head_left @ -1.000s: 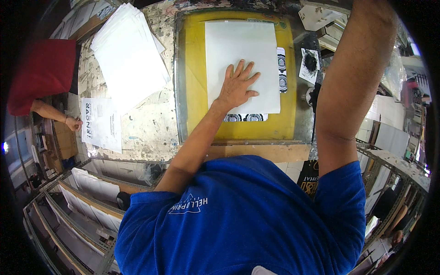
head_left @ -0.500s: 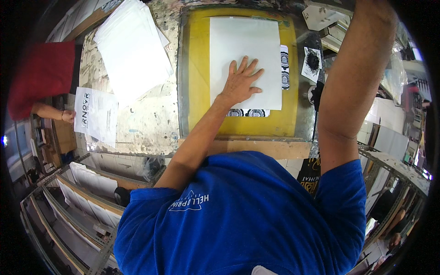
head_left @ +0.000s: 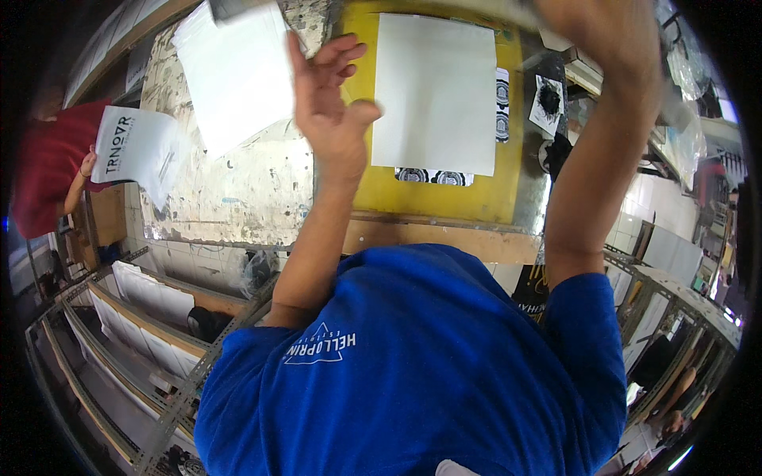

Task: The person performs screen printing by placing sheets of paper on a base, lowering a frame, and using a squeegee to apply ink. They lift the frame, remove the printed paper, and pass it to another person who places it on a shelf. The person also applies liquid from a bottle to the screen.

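Note:
My left hand is raised with its fingers apart, holding nothing, over the left edge of a yellow board. On that board lies a blank white sheet. Dark round printed designs on a white piece peek out along the sheet's lower and right edges. My right arm reaches to the top of the view, where my right hand is smeared by motion, its fingers hidden. Beside it runs a blurred greyish bar that I cannot make out.
A stack of white sheets lies on the stained table at left. A person in a red top holds a printed white bag or sheet. Ink-smeared paper lies right of the board. Metal racks stand below left.
My left hand has lifted off the white sheet and moved left and up. A blurred bar and a grey corner have come in at the top. The person at left has raised the printed piece.

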{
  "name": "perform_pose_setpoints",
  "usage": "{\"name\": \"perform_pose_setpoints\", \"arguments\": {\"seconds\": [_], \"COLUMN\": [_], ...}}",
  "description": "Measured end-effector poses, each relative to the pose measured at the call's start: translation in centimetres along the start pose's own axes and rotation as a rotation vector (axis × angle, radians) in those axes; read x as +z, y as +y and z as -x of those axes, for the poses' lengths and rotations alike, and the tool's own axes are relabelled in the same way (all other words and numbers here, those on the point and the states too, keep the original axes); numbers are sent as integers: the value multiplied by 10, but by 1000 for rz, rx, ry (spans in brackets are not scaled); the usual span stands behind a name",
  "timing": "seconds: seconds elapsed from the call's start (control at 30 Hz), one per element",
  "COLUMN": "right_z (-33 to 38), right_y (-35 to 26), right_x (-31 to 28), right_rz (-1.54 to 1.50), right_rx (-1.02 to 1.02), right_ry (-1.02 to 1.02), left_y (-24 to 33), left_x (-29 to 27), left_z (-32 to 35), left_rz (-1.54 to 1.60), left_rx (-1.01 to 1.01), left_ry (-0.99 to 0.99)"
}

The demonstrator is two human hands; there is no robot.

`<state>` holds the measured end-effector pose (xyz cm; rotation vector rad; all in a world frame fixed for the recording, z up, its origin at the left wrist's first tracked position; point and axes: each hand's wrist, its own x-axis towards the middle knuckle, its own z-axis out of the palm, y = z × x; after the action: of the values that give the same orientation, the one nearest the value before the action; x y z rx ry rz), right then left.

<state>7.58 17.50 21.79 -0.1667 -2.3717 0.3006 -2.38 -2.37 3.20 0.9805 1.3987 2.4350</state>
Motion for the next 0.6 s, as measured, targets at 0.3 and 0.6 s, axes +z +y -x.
{"name": "perform_pose_setpoints", "arguments": {"seconds": [0.3,0.6], "right_z": [161,242], "right_y": [-49,-43], "right_x": [59,139], "right_rz": [-26,152], "right_rx": [230,336], "right_ry": [-130,-649], "left_y": [21,-39], "left_x": [-87,-136], "left_z": [101,152], "left_rz": [-162,-1069], "left_rx": [-563,-193], "left_ry": [61,-221]}}
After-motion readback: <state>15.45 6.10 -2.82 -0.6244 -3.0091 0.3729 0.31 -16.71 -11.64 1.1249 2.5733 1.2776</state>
